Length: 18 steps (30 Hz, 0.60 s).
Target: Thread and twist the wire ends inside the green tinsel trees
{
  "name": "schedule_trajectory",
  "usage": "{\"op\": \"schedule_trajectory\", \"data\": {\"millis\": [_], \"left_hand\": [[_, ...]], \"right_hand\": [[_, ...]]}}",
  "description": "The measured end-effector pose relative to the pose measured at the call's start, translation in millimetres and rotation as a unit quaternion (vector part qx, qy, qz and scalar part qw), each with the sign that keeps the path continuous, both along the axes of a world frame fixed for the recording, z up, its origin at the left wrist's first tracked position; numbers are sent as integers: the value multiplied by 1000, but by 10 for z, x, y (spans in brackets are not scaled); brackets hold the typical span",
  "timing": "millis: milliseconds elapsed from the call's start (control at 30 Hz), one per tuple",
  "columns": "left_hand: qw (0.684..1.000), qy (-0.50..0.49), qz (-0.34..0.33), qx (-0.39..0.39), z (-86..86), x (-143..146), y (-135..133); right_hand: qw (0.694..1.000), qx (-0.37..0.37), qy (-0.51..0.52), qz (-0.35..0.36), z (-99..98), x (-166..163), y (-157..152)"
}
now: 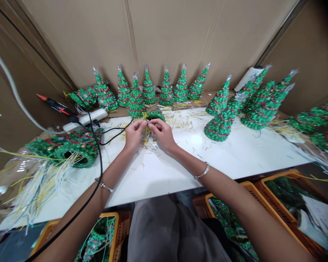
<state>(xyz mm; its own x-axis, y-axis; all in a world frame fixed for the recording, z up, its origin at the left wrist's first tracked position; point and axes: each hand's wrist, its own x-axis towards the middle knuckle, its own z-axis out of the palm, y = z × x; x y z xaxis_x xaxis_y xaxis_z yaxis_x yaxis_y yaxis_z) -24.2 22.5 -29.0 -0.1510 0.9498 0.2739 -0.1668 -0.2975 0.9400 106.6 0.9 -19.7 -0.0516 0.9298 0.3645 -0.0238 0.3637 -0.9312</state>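
Note:
My left hand and my right hand meet over the white tabletop with fingertips pinched together. Both grip a small bunch of yellow wires, whose ends fan out above the fingers. Just behind them lies a green tinsel Christmas tree, its open base facing me and partly covered by my right hand. Whether the held wires join this tree is hidden. Short clipped bits of yellow and dark wire litter the surface around my hands.
Several decorated trees stand along the cardboard wall, more at right. A tree with long loose wires lies at left, near a power strip and a soldering iron. A black cable crosses my left arm. Orange crates sit below.

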Motion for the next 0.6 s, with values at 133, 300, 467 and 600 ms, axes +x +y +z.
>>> {"op": "schedule_trajectory", "data": {"millis": [133,300,467,600], "left_hand": [[1000,-19,-18,-15,15,3,-4],[999,-20,-23,-24,43,6,-18],[1000,-8,-14,-16,30,1,-16],[1000,-1,-22,-5,18,-6,-4]], "right_hand": [[1000,20,-11,5,-14,17,9],[999,24,-40,-4,-33,34,23],[997,23,-72,-7,-18,53,22],[997,21,-66,-14,5,65,37]]}}
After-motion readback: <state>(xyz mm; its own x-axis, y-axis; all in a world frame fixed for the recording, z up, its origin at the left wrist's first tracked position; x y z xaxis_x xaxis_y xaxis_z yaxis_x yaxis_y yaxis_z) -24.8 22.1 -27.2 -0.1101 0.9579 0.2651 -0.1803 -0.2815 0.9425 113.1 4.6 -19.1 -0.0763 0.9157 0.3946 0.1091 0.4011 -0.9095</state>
